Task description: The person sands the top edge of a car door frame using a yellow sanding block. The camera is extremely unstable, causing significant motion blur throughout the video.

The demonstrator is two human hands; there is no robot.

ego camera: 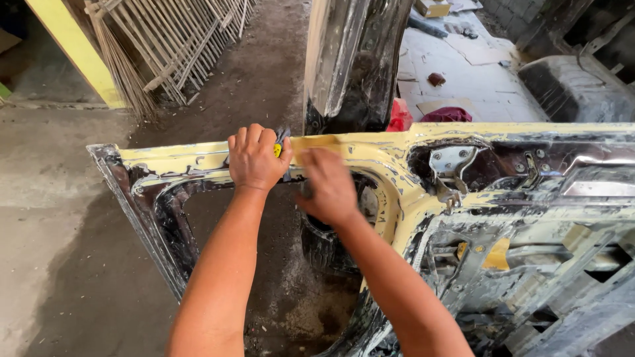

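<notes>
A car door lies flat across the view, inner side up, its black frame smeared with pale yellow filler along the top edge and around the window opening. The left hand is closed in a fist on that top edge, clamped around a small tool with a yellow and blue-grey body that pokes out beside the knuckles (its working end is hidden by the fingers). The right hand sits just beside it on the same edge, fingers bent down against the frame; it is blurred, and whether it grips anything cannot be told. Right of the hands a bare metal latch bracket is bolted into a recess of the door. Beyond the door stands a glossy black body panel, upright, with a red rag at its foot. A leaning rack of pale wooden slats stands at the upper left, on the dirty concrete floor.
</notes>
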